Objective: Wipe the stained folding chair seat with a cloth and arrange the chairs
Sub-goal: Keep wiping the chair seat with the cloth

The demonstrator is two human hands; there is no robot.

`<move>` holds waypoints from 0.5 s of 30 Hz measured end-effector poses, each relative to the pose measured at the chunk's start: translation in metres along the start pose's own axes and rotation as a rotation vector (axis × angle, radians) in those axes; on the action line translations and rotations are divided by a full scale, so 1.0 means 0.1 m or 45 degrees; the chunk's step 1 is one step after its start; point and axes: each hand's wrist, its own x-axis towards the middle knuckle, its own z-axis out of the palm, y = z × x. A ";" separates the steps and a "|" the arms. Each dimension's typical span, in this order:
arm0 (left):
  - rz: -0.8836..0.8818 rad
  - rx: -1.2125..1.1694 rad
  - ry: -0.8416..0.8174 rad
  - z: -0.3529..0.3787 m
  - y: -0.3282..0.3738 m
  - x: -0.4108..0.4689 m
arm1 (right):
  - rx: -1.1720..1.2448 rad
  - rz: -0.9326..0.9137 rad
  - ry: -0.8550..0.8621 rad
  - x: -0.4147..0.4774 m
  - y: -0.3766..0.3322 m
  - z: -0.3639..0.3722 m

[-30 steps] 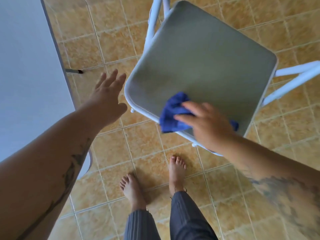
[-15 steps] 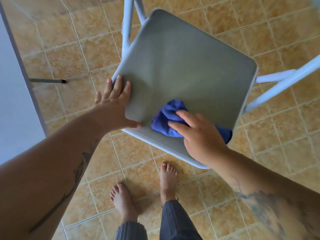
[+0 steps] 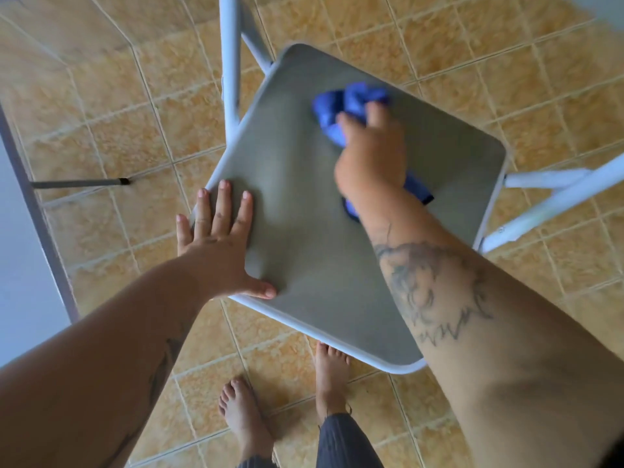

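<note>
A folding chair with a grey seat (image 3: 314, 258) and a pale blue-white metal frame (image 3: 230, 79) stands on the tiled floor below me. My left hand (image 3: 219, 244) lies flat on the seat's near left corner, fingers spread, thumb along the front edge. My right hand (image 3: 371, 153) is closed on a crumpled blue cloth (image 3: 347, 99) and presses it onto the far part of the seat. A tail of the cloth sticks out under my wrist. No stain is visible on the seat.
A white table (image 3: 23, 265) with a dark edge runs along the left, with its thin leg and foot (image 3: 81, 183) on the floor. Chair legs (image 3: 553, 197) stretch to the right. My bare feet (image 3: 243, 417) stand on orange floor tiles just in front of the seat.
My left hand came down from the air onto the seat's corner. My right hand slid the blue cloth from the seat's front edge across to its far side.
</note>
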 end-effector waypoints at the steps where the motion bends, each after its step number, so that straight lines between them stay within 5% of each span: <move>1: 0.005 -0.005 0.012 0.00 -0.01 -0.01 | -0.023 -0.220 -0.047 -0.13 -0.10 0.05; 3: 0.013 -0.012 0.015 -0.01 -0.02 0.00 | -0.053 -0.666 -0.171 -0.52 -0.07 -0.01; 5: 0.020 -0.018 0.004 -0.01 -0.01 0.00 | -0.043 -0.860 -0.287 -0.82 0.23 -0.18; 10: 0.019 -0.020 0.006 0.00 -0.01 0.02 | -0.241 -0.389 -0.006 -0.30 0.90 -0.41; 13: 0.020 -0.019 0.012 0.01 -0.02 0.02 | -0.223 0.006 0.022 0.28 0.66 -0.31; 15: 0.012 -0.014 0.008 0.01 -0.02 0.03 | -0.125 0.045 0.006 0.52 0.34 -0.16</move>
